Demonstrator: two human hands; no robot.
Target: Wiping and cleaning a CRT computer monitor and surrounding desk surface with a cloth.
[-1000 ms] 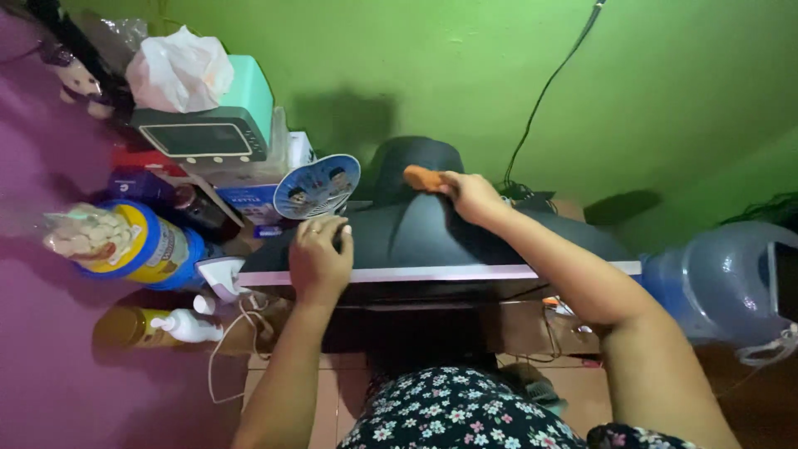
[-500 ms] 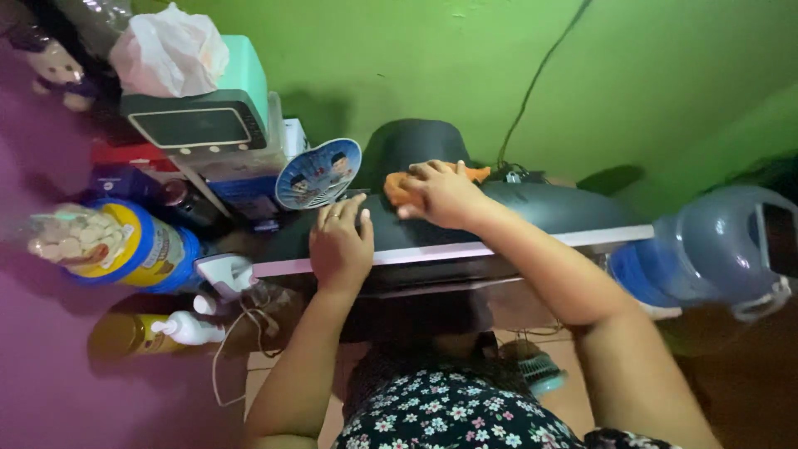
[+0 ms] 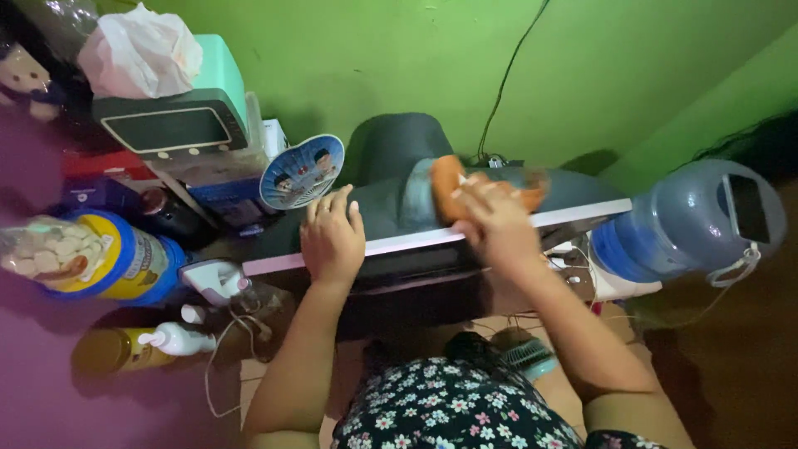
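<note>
A bulky dark grey television (image 3: 391, 199) stands against the green wall, seen from above. My left hand (image 3: 332, 235) rests flat on its top near the front left edge, fingers together. My right hand (image 3: 497, 218) presses an orange cloth (image 3: 447, 188) onto the top of the set, right of centre; the hand and cloth are blurred by motion. A pale strip (image 3: 416, 241) runs along the television's front edge under both hands.
Left of the set: a round printed fan (image 3: 301, 171), a small screen device (image 3: 170, 125) with a white bag (image 3: 137, 54) above, a yellow and blue tin (image 3: 116, 258), a pump bottle (image 3: 137, 345). A blue water jug (image 3: 694, 220) lies at the right. Cables hang on the wall.
My right hand has swept the orange cloth from the back of the television towards its front and to the right. My left hand has stayed on the top. The view has tilted.
</note>
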